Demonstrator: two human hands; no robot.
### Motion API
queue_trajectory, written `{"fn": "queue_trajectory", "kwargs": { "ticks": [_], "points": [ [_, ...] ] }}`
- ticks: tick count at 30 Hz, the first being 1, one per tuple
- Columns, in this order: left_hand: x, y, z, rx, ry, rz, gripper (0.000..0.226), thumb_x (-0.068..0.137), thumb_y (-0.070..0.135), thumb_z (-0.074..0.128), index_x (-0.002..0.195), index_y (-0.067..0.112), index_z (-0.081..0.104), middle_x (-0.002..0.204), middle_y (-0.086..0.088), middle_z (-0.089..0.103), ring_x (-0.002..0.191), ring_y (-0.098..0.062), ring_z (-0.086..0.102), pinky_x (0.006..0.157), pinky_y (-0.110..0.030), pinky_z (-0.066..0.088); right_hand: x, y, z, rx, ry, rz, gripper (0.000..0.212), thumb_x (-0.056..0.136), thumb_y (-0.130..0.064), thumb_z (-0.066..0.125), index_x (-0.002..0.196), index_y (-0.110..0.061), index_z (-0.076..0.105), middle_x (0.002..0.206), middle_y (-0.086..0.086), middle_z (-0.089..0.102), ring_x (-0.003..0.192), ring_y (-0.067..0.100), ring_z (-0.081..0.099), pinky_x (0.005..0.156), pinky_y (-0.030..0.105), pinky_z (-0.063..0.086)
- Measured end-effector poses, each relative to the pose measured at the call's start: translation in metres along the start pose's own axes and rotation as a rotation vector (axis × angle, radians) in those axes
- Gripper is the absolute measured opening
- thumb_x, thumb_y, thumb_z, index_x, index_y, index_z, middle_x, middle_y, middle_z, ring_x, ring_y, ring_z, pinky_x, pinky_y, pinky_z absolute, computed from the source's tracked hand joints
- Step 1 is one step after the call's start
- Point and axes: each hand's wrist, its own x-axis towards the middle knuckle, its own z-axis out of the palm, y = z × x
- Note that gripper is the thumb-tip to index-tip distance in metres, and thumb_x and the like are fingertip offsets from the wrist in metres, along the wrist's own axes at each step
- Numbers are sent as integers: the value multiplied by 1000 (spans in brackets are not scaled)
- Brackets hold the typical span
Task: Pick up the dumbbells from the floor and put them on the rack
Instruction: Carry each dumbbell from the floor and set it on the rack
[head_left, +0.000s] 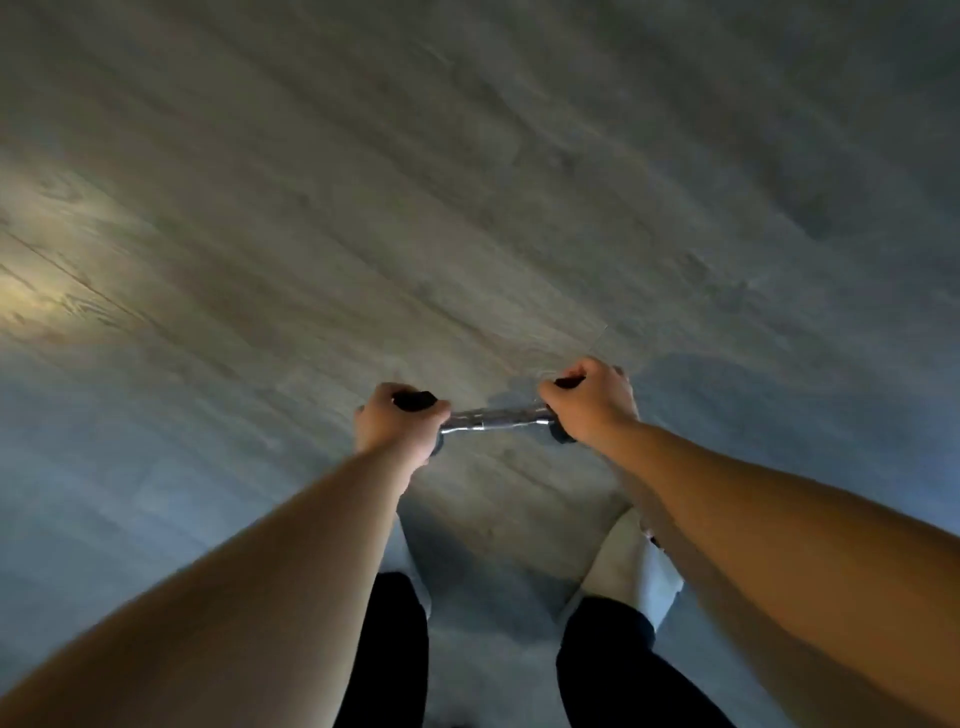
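My left hand (397, 423) and right hand (589, 402) each close over a dumbbell (496, 418) end; rigid, probably heavy, chrome handle between them likely slick.

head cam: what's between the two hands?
Only the shiny chrome dumbbell handle spans the gap between the left hand and right hand, each clasped over a black end weight, above grey wood-grain floor.

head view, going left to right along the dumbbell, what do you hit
left hand closed over the left black end → bare chrome handle → right hand closed over the right black end
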Motion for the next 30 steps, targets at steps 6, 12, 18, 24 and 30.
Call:
{"fn": "queue_trajectory", "kwargs": {
  "ticks": [6,12,18,24,30],
  "points": [
    [-134,137,-88,321,22,243,36,58,47,70,76,16,72,59,2,66,77,-23,72,56,-24,47,-120,-55,-118,303,-1,103,32,67,-46,67,87,-21,69,100,11,72,85,22,70,54,22,46],
    [-340,312,-156,293,14,374,39,65,35,82,98,25,64,78,0,72,63,-21,72,54,-30,61,-249,-120,-314,497,129,48,24,73,-41,74,87,-22,67,96,9,72,103,28,66,74,27,49],
    [-509,470,-178,328,-3,617,30,64,40,75,82,16,71,72,-1,70,72,-23,69,56,-24,45,-344,-159,-505,781,294,-6,33,72,-35,84,95,-19,67,94,4,76,90,23,71,72,29,53],
    [-598,626,-155,383,-99,777,53,50,44,83,92,14,75,87,-7,78,78,-21,73,59,-29,53,-373,-185,-651,1119,415,-10,43,77,-16,86,113,-4,64,70,0,65,49,6,61,43,16,47],
    [-653,785,-105,452,-219,994,66,55,33,94,111,20,61,104,-2,67,91,-22,65,73,-27,53,-341,-220,-759,1420,567,-11,50,65,-17,90,107,-2,68,84,16,74,48,12,68,45,25,54]
  ]
}}
